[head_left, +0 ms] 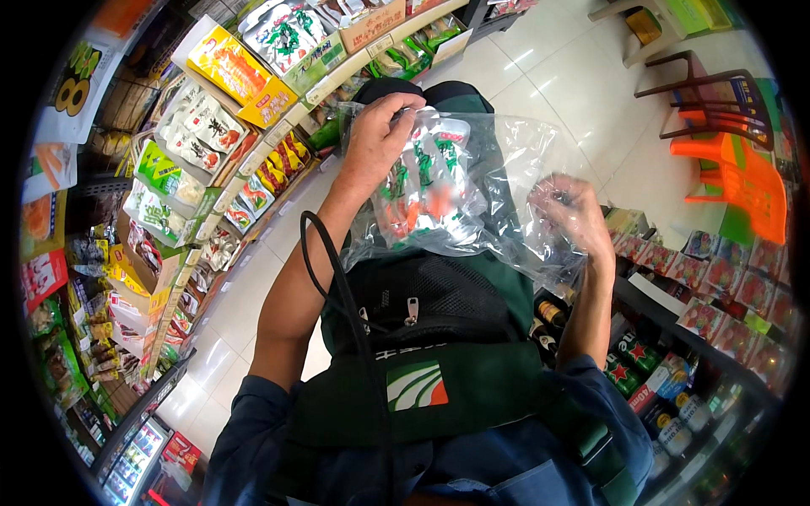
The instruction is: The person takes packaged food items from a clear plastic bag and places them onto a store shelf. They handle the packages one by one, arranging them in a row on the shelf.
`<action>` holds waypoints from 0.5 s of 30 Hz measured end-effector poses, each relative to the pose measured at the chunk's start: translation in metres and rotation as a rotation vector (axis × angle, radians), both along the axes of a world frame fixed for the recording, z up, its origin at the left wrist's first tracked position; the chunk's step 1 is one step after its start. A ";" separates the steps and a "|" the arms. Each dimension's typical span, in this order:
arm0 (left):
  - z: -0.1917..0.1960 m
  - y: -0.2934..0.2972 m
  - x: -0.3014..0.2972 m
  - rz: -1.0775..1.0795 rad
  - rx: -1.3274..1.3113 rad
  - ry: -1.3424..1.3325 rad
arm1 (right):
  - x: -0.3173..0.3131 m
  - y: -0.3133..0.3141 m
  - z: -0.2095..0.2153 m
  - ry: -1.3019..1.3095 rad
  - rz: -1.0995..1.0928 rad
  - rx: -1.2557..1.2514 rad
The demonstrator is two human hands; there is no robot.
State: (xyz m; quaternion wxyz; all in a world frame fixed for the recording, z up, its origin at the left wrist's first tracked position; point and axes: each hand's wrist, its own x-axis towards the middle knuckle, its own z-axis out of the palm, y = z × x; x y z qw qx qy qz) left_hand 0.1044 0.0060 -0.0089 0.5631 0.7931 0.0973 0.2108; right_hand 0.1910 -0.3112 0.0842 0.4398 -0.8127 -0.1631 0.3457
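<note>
Head view, silver packets in clear bag, beside left fingers pinching its edge, apart from right fingers bunching it.

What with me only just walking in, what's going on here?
A person's left hand holds a clear plastic bag at its upper left, with silver packets inside it. The right hand is at the bag's right end, seen through plastic; whether it is in the bag or behind it is unclear. Packaged snacks are on display to the left.
</note>
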 end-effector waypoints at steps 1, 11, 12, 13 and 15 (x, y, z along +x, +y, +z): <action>-0.001 -0.005 -0.001 -0.003 -0.002 0.001 | 0.001 0.002 -0.003 -0.040 -0.044 0.082; 0.001 -0.020 0.000 0.082 0.244 0.012 | 0.004 0.048 -0.015 0.031 0.206 -0.012; 0.001 -0.021 -0.001 0.091 0.337 -0.022 | 0.007 0.051 -0.019 0.069 0.200 0.033; 0.003 -0.023 -0.004 0.092 0.436 -0.047 | 0.008 0.055 -0.029 0.115 0.188 0.086; 0.009 -0.024 -0.008 0.032 0.431 -0.013 | 0.011 0.062 -0.050 0.174 0.205 0.185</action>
